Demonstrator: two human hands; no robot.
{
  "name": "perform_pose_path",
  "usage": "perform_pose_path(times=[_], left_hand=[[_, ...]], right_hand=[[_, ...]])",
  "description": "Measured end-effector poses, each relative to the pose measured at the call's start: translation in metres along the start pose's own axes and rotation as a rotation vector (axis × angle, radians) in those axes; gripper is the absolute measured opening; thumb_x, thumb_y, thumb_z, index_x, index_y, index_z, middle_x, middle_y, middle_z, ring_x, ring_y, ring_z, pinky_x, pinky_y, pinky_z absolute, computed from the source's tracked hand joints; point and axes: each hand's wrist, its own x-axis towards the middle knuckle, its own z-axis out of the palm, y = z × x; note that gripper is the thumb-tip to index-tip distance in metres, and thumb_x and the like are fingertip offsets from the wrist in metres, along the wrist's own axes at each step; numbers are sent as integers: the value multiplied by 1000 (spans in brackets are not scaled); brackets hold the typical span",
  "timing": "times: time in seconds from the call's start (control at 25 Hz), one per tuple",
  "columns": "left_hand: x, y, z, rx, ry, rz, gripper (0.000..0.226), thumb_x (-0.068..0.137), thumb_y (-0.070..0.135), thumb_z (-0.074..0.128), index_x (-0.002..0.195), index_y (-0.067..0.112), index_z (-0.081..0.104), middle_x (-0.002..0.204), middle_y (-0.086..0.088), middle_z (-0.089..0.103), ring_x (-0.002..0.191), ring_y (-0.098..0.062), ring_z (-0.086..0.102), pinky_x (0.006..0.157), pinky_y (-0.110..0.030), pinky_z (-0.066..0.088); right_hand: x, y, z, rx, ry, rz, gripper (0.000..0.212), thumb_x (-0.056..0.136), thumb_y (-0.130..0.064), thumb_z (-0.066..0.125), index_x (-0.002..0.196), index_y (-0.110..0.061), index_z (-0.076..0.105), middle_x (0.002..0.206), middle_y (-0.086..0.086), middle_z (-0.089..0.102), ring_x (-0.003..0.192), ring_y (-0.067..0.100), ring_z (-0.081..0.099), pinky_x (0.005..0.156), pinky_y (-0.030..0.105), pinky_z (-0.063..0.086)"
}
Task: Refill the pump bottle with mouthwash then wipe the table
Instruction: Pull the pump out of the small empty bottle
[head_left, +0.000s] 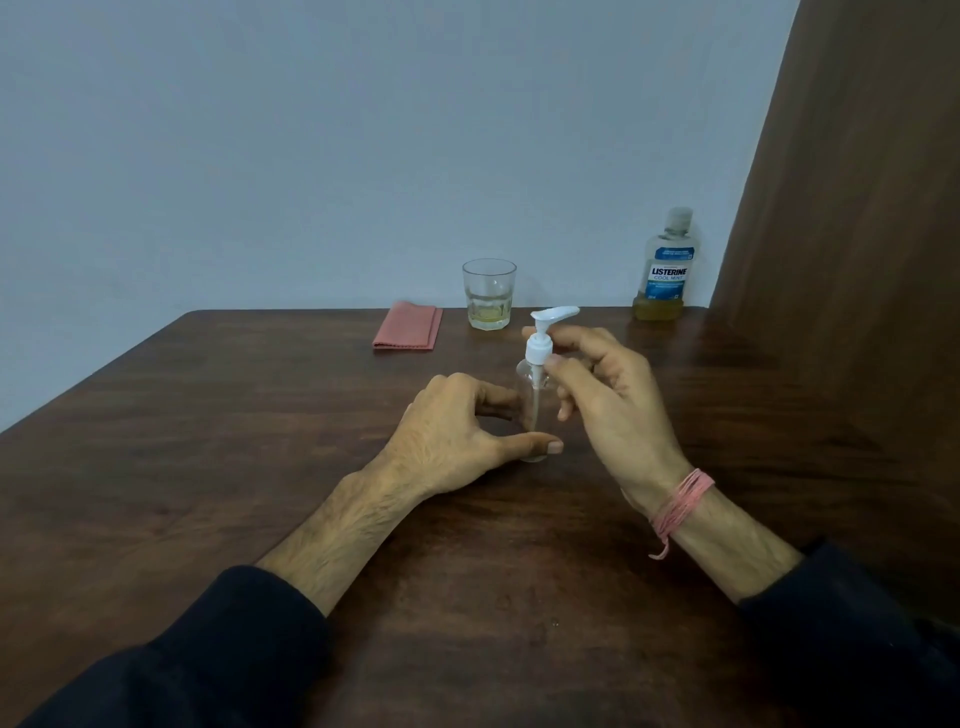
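Note:
A small clear pump bottle (532, 410) with a white pump head (540, 338) stands upright on the dark wooden table (260, 441). My left hand (457, 436) grips the bottle's lower part, thumb in front near its base. My right hand (608, 395) pinches the white pump collar with thumb and fingers. A mouthwash bottle (666, 270), with yellowish liquid low in it, stands at the back right of the table. A folded pink cloth (408, 326) lies flat near the far edge.
A drinking glass (489, 294) with a little yellowish liquid stands at the far edge, between the cloth and the mouthwash bottle. A brown curtain (857, 234) hangs along the table's right side. A plain wall rises behind.

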Motion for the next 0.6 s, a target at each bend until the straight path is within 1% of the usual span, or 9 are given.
perform_pose_path(times=[0.08, 0.12, 0.2, 0.28, 0.32, 0.4, 0.44, 0.52, 0.6], left_hand=[[-1, 1, -1, 2, 7, 4, 46, 76, 75, 92, 106, 40, 90, 107, 33, 83, 116, 15, 74, 117, -40, 58], [-1, 1, -1, 4, 6, 6, 46, 76, 75, 92, 107, 41, 90, 108, 34, 83, 116, 15, 74, 117, -41, 58], [-1, 1, 0, 16, 8, 16, 49, 77, 76, 91, 109, 40, 90, 108, 33, 83, 116, 15, 74, 117, -40, 59], [-1, 1, 0, 23, 9, 14, 50, 76, 76, 92, 109, 39, 90, 109, 33, 83, 114, 15, 74, 116, -39, 59], [-1, 1, 0, 27, 8, 13, 50, 76, 75, 92, 109, 38, 90, 110, 32, 84, 115, 15, 74, 116, -39, 59], [-2, 1, 0, 34, 10, 6, 50, 76, 75, 92, 111, 40, 90, 114, 31, 84, 117, 14, 74, 117, -40, 59], [-2, 1, 0, 36, 13, 0, 51, 76, 75, 92, 113, 41, 89, 116, 30, 83, 118, 14, 73, 118, -40, 59], [-2, 2, -2, 34, 15, 4, 53, 77, 75, 92, 117, 41, 89, 119, 30, 83, 120, 13, 73, 118, -42, 58], [-1, 2, -3, 28, 12, 19, 53, 77, 75, 92, 117, 42, 89, 118, 32, 83, 120, 13, 73, 118, -42, 58]], right_hand=[[-1, -3, 1, 28, -32, 10, 44, 94, -29, 65, 138, -23, 71, 119, -1, 68, 75, 7, 59, 65, 31, 56], [-1, -3, 0, 12, -37, 1, 46, 93, -32, 68, 139, -27, 69, 120, -2, 69, 74, 11, 60, 66, 33, 56], [-3, -2, 0, -16, -20, -17, 47, 93, -36, 80, 136, -33, 64, 118, -5, 73, 76, 25, 64, 70, 41, 60], [-4, 0, 0, -15, 23, 15, 44, 90, -38, 88, 126, -34, 64, 113, -6, 74, 83, 36, 67, 73, 51, 61], [-3, 1, 1, -26, 39, 32, 39, 88, -40, 89, 119, -35, 66, 109, -5, 75, 81, 36, 68, 72, 51, 62], [-3, 0, 0, -61, 46, 52, 31, 88, -45, 88, 111, -37, 70, 103, -2, 77, 72, 26, 67, 73, 49, 62], [-2, 0, -2, -73, 40, 46, 28, 90, -45, 86, 112, -36, 72, 105, -2, 77, 73, 24, 67, 75, 48, 62], [0, -2, -3, -80, 25, 0, 24, 96, -38, 81, 117, -32, 75, 117, -5, 74, 83, 28, 67, 76, 46, 61], [1, -3, -3, -74, -1, -46, 25, 102, -28, 74, 126, -24, 75, 122, -5, 69, 88, 25, 68, 70, 37, 58]])
